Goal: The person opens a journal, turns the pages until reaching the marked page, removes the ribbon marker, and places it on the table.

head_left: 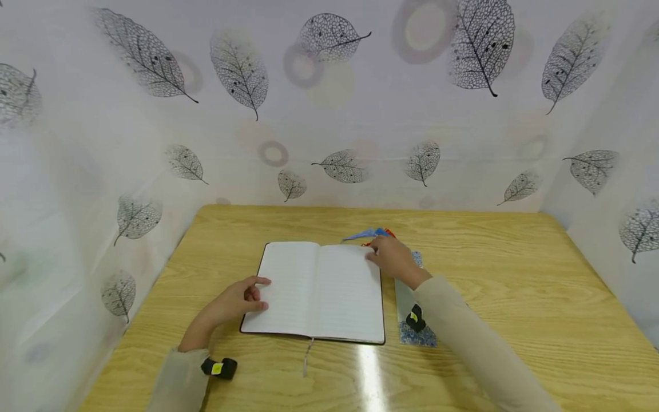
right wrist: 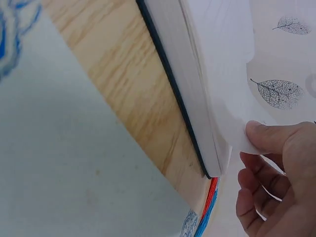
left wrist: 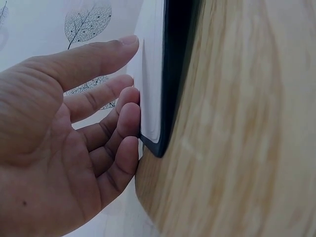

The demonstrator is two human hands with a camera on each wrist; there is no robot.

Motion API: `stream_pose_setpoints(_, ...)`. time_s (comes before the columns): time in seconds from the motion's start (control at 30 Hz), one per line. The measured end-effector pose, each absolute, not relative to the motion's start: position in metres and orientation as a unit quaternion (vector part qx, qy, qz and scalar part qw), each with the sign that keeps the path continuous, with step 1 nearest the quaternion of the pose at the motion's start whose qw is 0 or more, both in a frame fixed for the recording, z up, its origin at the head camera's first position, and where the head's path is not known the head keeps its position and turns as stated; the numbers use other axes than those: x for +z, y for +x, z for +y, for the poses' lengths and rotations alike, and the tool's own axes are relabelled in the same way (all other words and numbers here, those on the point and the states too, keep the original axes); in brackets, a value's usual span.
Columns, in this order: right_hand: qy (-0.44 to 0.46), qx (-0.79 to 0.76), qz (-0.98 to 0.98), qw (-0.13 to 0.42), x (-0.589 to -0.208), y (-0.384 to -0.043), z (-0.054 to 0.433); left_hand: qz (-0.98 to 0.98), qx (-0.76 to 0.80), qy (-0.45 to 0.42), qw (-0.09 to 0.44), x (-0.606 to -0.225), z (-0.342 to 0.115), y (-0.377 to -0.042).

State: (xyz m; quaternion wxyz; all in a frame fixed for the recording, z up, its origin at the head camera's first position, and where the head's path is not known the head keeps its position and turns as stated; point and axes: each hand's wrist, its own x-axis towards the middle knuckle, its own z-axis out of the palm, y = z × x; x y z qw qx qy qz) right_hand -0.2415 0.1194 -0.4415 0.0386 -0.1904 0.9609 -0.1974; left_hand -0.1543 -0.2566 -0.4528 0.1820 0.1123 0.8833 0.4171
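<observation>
An open notebook (head_left: 288, 292) with a black cover and lined white pages lies on the table. My left hand (head_left: 231, 303) rests at its left edge, thumb and index fingertip on the left page. In the left wrist view that hand's other fingers (left wrist: 129, 118) curl loosely by the page edges, gripping nothing. My right hand (head_left: 393, 257) is at the notebook's upper right corner. In the right wrist view its thumb and fingers pinch the corner of a page (right wrist: 232, 123), lifted off the stack below. Beside the notebook, partly under the right forearm, lies a pale card with blue floral ends (head_left: 418, 335).
Blue tassels (head_left: 362, 234) and a red one lie behind the notebook's top right. A thin ribbon marker (head_left: 307, 357) hangs from its bottom edge onto the wooden table (head_left: 504, 257). A leaf-printed cloth (head_left: 340, 120) stands around the back and sides.
</observation>
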Motion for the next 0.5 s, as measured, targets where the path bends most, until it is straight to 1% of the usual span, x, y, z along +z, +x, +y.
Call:
stream_pose_setpoints(0.07, -0.192, -0.213, 0.957, 0.049, -0.440, -0.240, 0.120, 0.883, 0.417, 0.113, 0.183, -0.453, -0.256, -0.154)
stream_pose_setpoints(0.2, -0.198, -0.275, 0.935, 0.103, -0.434, -0.236, 0.123, 0.879, 0.425, 0.113, 0.187, -0.454, -0.256, -0.154)
stream_pose_setpoints(0.37, -0.190, -0.379, 0.881, 0.208, -0.424, -0.228, 0.127, 0.878, 0.425, 0.109, 0.190, -0.452, -0.258, -0.154)
stream_pose_setpoints(0.5, -0.190, -0.475, 0.816, 0.268, -0.415, -0.218, 0.128, 0.880, 0.420, 0.113, 0.190, -0.452, -0.261, -0.155)
